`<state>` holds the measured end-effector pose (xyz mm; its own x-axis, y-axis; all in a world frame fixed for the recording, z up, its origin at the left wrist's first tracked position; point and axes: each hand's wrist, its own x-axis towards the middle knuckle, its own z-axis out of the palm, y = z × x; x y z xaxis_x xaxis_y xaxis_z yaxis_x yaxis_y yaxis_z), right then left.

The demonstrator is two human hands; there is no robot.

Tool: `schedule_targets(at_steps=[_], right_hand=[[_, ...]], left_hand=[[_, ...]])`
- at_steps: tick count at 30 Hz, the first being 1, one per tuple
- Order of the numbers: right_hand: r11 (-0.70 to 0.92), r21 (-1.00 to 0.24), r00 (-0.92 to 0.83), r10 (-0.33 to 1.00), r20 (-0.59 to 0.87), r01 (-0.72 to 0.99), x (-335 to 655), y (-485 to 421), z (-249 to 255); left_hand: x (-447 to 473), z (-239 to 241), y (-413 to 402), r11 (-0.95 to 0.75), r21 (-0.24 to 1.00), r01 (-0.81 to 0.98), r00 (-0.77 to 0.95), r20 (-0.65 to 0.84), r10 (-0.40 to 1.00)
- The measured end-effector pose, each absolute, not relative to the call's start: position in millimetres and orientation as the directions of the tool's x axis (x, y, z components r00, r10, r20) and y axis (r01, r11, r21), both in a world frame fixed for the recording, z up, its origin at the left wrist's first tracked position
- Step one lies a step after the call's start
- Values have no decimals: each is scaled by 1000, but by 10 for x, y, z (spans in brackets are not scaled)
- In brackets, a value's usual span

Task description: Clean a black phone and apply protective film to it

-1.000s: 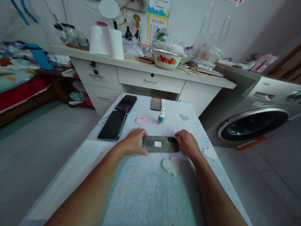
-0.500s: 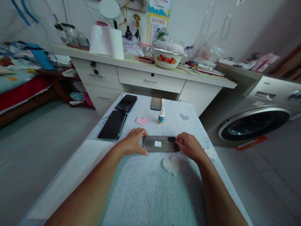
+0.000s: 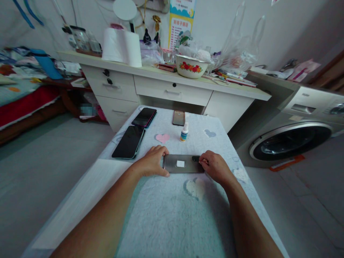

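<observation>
A cloth-covered table point(image 3: 172, 222) carried everything in hand. The left hand point(image 3: 154, 162) curved round one end of a grey phone, thumb and fingers parted by its width and holding that end; the right hand point(image 3: 215, 165) had its fingers bunched at the other end, but whether they closed on anything I couldn't tell. Two dark phones lay screen up: a nearer one point(image 3: 129, 142) beside the table's left edge and a farther one point(image 3: 144, 117) at its far left corner. The grey phone point(image 3: 185, 164) lay back up, well in from the side edges, its long side roughly in line with the far edge. A brown-framed flat piece point(image 3: 178, 118) sat near that far edge, and a small white bottle point(image 3: 184, 133) stood upright just nearer. Smallest were the black camera block point(image 3: 196, 158) and white label point(image 3: 180, 163) on the grey phone's back. Work at the camera end looked under way and unfinished, the label still on, neither hand clear of the phone. Against half a second earlier, the right fingertips had shifted slightly toward the camera block; the left hand, phones and bottle looked unchanged.
</observation>
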<state>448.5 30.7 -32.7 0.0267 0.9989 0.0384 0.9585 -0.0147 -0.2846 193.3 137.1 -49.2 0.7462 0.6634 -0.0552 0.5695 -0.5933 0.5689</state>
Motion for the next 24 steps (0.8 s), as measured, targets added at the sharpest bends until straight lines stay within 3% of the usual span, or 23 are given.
schedule_targets(at_steps=[17, 24], right_hand=[[89, -358, -59, 994, 94, 929, 4293, 336, -385], [156, -453, -42, 967, 252, 878, 4269, 356, -406]], left_hand=[[1933, -517, 1380, -601, 562, 569, 744, -40, 667], [1925, -521, 1383, -607, 559, 565, 748, -37, 662]])
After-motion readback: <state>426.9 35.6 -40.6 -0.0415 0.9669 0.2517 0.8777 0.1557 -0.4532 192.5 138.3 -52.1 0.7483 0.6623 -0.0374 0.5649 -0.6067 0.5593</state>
